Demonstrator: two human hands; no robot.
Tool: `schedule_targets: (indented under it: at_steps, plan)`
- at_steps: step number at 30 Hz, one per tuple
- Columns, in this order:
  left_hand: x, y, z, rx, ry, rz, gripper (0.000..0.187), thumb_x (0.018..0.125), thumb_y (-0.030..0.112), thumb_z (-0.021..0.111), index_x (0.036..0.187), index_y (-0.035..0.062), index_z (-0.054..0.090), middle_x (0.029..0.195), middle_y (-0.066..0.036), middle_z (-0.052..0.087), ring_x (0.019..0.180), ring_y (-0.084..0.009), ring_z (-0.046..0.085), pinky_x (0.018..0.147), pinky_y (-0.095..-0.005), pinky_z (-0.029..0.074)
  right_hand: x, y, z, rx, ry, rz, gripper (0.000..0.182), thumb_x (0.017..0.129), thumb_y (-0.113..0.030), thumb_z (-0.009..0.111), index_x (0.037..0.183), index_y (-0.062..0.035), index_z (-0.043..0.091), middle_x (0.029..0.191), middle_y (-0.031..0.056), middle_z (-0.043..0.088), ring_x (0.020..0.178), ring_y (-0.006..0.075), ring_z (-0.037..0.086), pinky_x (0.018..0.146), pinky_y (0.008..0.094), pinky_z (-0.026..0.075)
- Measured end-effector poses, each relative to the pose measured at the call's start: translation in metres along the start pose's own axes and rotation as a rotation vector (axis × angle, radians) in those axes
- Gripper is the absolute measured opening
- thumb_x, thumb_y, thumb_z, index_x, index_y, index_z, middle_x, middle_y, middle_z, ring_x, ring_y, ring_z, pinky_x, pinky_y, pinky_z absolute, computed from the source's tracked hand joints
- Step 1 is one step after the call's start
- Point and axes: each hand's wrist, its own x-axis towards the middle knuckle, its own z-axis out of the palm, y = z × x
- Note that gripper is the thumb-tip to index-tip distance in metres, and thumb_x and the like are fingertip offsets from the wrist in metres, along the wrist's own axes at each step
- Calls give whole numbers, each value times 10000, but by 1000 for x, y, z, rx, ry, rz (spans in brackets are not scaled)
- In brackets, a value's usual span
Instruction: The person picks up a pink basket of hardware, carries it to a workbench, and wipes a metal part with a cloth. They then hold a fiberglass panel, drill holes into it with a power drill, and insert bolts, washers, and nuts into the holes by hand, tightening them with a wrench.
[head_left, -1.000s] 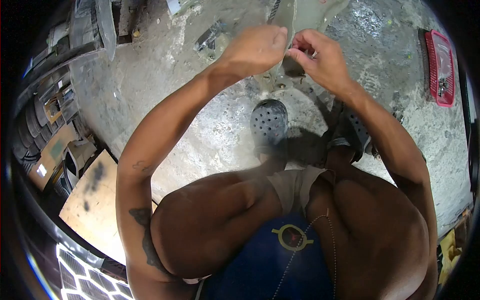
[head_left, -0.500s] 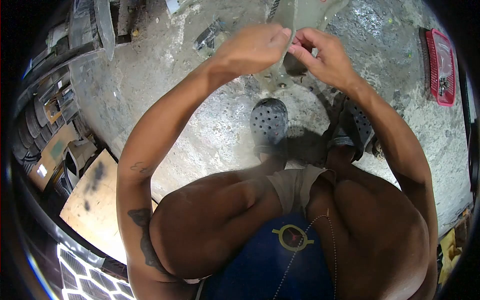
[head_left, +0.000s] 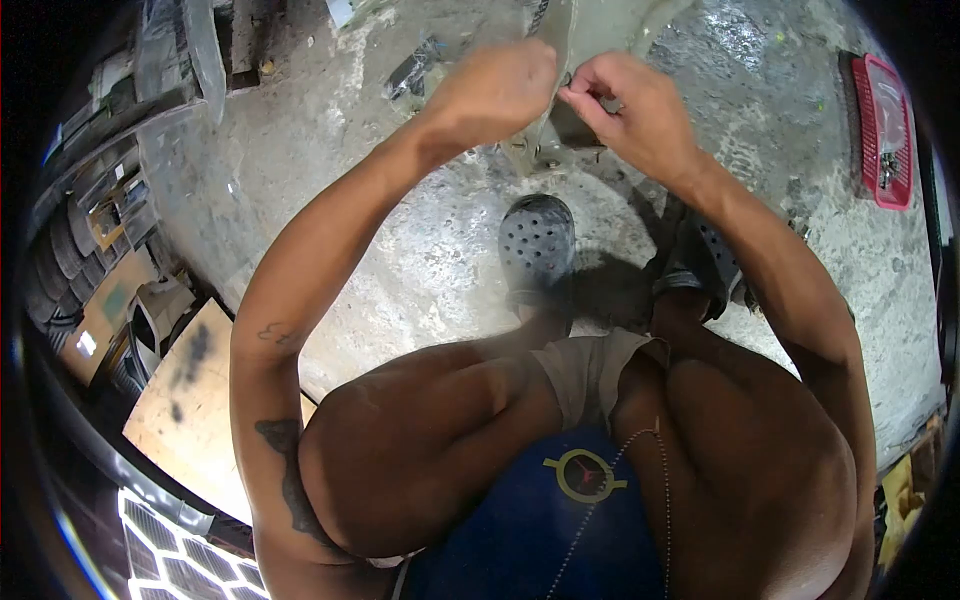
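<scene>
A pale, greenish, see-through panel (head_left: 600, 28) stands at the top middle, its edge running down between my hands. My left hand (head_left: 497, 92) is curled closed beside that edge, slightly blurred; what its fingers hold, if anything, is hidden. On the other side, my right hand (head_left: 640, 112) pinches thumb and forefinger at the panel's edge, around a small dark piece (head_left: 565, 84) too small to name. Below the hands, the panel's lower end (head_left: 522, 155) carries small round fastener-like spots close to the floor.
A pink plastic basket (head_left: 905, 140) with small metal items lies at the right. Dark perforated clogs (head_left: 537, 245) are on my feet on the rough concrete floor (head_left: 400, 260). A clear plastic wrapper (head_left: 415, 75) lies left of my hands. Shelving and a wooden board (head_left: 190, 400) line the left.
My left hand has drawn a little left and up, away from my right fingertips. My right hand has shifted slightly left, and a small dark piece now shows at its fingertips.
</scene>
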Motion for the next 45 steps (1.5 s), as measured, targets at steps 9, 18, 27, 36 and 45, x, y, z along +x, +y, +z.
schedule_targets:
  at_steps: [9,18,27,36,45]
  plan:
    - [-7,-14,3,66,122,160,227,1003,223,445,948,7,489,802,-235,543,794,-457,539,701,-497,418,4,-1,0,-15,-64,141,164,857,-184,680,907,-35,634,836,138,617,730,308,628,660,392,494]
    - [-7,-8,4,116,89,246,196,1003,194,441,950,6,459,880,-237,532,846,-449,523,729,-490,418,5,-1,-9,-201,-34,-108,187,845,-198,696,909,-32,640,852,134,600,755,331,616,658,403,494]
    - [-6,-4,8,168,126,263,226,995,212,447,914,4,477,826,-236,555,836,-443,552,727,-505,427,8,-6,-11,-34,-94,119,123,828,-89,719,869,-8,636,824,83,608,721,206,617,660,328,510]
    - [-1,19,-5,-69,-125,-215,330,986,280,392,916,-15,522,779,-241,586,799,-442,581,704,-488,443,6,-14,-6,-74,-35,95,140,794,-77,739,845,-16,623,786,70,585,702,191,609,601,322,482]
    - [-4,-15,-5,257,82,421,316,969,265,415,835,6,536,842,-208,565,877,-416,549,781,-507,422,19,0,-14,307,-290,460,144,872,-104,703,815,-12,608,718,1,508,611,91,469,553,269,403]
